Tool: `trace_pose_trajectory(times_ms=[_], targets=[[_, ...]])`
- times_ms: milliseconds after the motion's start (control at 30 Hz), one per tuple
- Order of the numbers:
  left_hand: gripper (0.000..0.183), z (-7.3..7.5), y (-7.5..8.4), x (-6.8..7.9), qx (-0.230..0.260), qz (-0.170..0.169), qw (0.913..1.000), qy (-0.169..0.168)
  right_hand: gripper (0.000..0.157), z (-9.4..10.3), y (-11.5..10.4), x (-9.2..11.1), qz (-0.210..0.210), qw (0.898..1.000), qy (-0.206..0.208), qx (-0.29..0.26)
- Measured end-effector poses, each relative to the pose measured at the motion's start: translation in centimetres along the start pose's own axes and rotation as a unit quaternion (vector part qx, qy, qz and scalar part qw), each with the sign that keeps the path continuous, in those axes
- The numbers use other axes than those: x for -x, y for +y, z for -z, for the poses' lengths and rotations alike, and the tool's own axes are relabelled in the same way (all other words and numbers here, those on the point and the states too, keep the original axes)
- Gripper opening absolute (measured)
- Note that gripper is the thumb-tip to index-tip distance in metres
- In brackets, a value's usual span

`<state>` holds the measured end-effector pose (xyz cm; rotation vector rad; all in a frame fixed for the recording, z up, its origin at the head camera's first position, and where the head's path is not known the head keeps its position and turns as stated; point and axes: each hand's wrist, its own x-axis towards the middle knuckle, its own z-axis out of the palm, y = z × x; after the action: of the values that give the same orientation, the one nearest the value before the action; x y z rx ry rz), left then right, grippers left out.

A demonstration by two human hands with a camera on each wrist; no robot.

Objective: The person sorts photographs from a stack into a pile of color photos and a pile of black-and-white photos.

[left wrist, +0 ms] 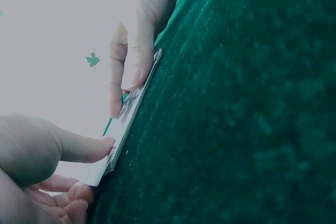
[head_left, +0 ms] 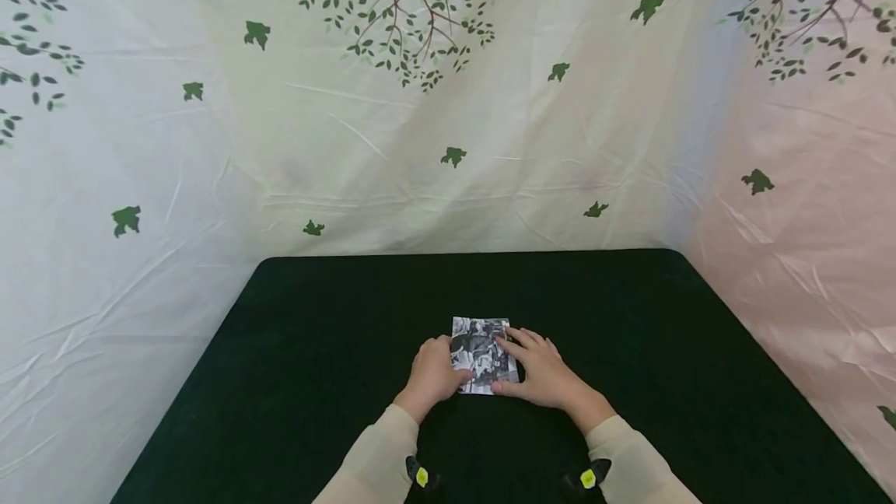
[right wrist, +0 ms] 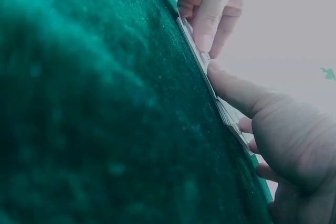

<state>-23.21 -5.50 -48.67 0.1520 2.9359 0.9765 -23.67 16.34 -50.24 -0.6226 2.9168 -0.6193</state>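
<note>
A small stack of black-and-white printed photo sheets (head_left: 481, 352) lies flat near the middle of the dark green table. Several thin layers show along its edge (right wrist: 224, 113) in the right wrist view. At its left side my left hand (head_left: 432, 372) pinches it, the thumb (left wrist: 89, 149) on top and the other fingers curled by the edge. My right hand (head_left: 540, 370) rests on the right part with fingers spread and fairly straight. Its thumb (right wrist: 231, 85) touches the near edge. The underside of the stack is hidden.
Dark green cloth covers the table (head_left: 336, 309). A pale fabric backdrop (head_left: 392, 177) with printed leaves and branches hangs behind it and along both sides. Dark wrist straps (head_left: 588, 479) sit on both sleeves.
</note>
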Motion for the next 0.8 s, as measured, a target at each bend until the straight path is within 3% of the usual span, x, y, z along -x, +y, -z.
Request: trace_pose_trajectory(times_ms=[400,533,633,800], targets=[[0.056,0.8,-0.3,0.1,0.080,-0.004,0.9965,-0.022,0.085,0.0,-0.1,0.0,-0.014,1.000,-0.009,0.002],[0.041,0.9,-0.6,-0.1,0.109,-0.032,0.9935,0.002,0.085,0.1,-0.1,0.1,-0.016,1.000,-0.007,-0.002],[0.033,0.9,-0.6,-0.2,0.139,-0.037,0.9895,0.011,0.085,0.2,-0.2,0.1,-0.016,1.000,-0.008,-0.005],[0.032,1.1,-0.2,-0.2,0.212,-0.007,0.9772,0.005,0.086,0.5,-0.3,0.2,-0.017,1.000,-0.014,-0.016]])
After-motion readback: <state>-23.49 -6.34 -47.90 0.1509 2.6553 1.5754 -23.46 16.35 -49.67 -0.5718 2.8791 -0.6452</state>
